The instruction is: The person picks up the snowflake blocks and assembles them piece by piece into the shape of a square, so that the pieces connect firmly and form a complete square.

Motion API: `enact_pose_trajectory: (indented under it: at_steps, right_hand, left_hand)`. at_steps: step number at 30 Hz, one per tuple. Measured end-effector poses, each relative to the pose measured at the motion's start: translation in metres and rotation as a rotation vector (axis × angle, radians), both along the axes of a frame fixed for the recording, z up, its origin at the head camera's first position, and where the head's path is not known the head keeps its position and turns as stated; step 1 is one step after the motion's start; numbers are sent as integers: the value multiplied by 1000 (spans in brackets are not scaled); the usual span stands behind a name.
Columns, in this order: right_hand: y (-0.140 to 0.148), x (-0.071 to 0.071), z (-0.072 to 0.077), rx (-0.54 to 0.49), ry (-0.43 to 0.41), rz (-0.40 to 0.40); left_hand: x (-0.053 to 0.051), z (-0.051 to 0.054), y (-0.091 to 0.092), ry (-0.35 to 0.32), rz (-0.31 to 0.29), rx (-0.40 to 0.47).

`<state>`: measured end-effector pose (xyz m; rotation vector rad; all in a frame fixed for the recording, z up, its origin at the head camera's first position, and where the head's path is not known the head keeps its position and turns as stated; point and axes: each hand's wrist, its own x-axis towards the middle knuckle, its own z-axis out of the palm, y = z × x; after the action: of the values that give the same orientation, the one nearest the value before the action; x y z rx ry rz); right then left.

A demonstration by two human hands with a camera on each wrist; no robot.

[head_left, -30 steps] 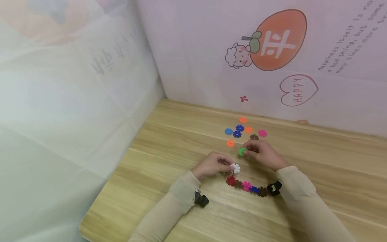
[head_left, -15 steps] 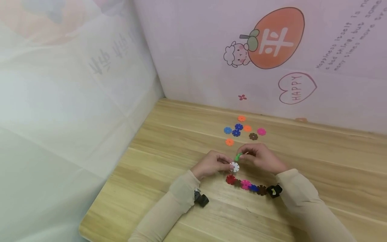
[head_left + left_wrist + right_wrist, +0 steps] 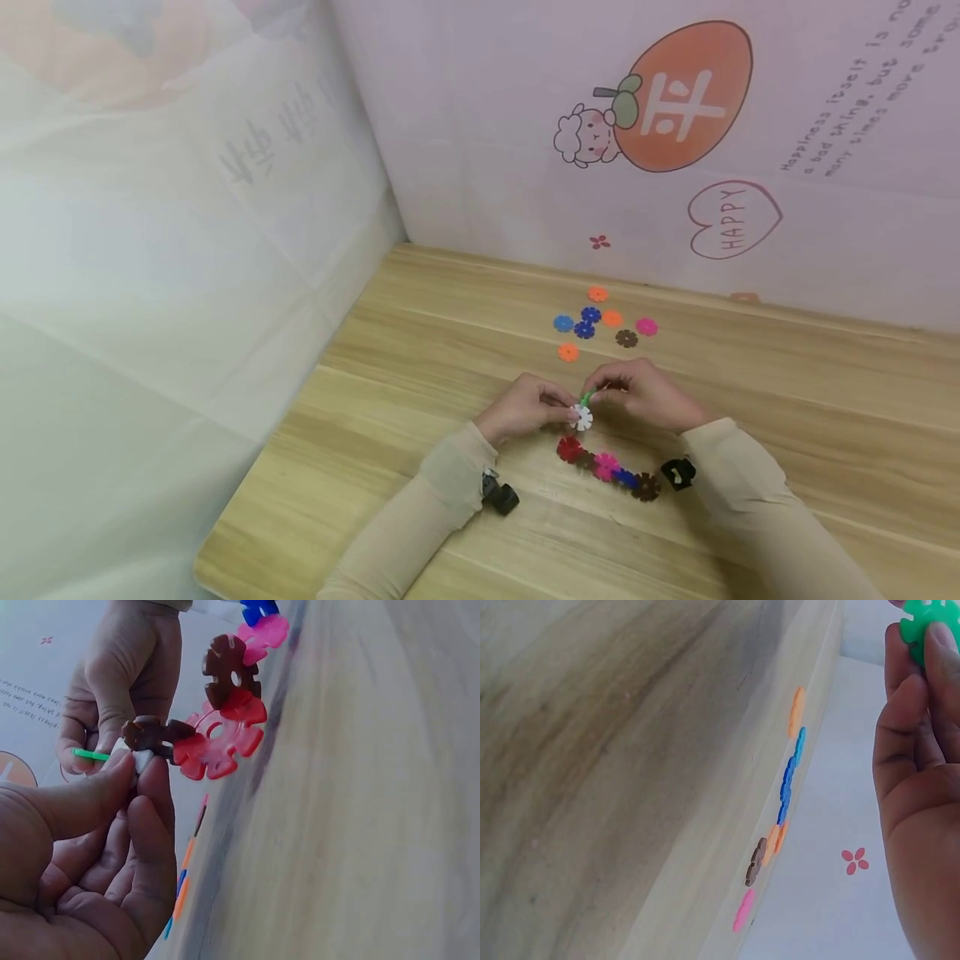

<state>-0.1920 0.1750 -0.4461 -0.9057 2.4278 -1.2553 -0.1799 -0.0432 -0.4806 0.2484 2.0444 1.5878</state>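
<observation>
My left hand [image 3: 525, 408] pinches a white snowflake disc [image 3: 581, 417] between thumb and fingers. From it hangs a chain of interlocked discs: a brown disc [image 3: 154, 735], a red disc [image 3: 570, 449], another brown one, a pink disc [image 3: 606, 467], a blue disc [image 3: 626, 477] and an end brown disc [image 3: 646, 487]. My right hand [image 3: 645, 392] pinches a green snowflake disc [image 3: 930, 626], held edge-on against the upper edge of the white one. Fingers partly cover where green and white meet, so I cannot tell whether their slots are engaged.
Loose discs lie flat beyond my hands on the wooden table [image 3: 420, 350]: several orange [image 3: 568, 352] and dark blue [image 3: 584, 330] ones, a light blue disc [image 3: 563, 323], a brown disc [image 3: 627, 338] and a pink disc [image 3: 647, 327]. A printed cloth [image 3: 487, 167] hangs behind.
My right hand has come down and left, bringing the green disc to the white one and turning it edge-on. The chain's far end has swung slightly downward in view. My left hand stays nearly still.
</observation>
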Motion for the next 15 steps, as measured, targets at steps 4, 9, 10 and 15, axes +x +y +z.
enact_pose_trajectory:
  at_steps: [4, 9, 10, 15]
  right_hand:
    - [-2, -1, 1, 32, -6, -2]
    - [-3, -3, -1, 35, 4, 3]
    - [-3, -3, -2, 34, 5, 6]
    - [-1, -4, -2, 30, -3, 42]
  left_hand:
    - [1, 1, 1, -6, 15, 4]
    - [1, 2, 0, 2, 29, -5]
    - [1, 2, 0, 1, 28, -5]
    - [0, 1, 0, -20, 18, 3]
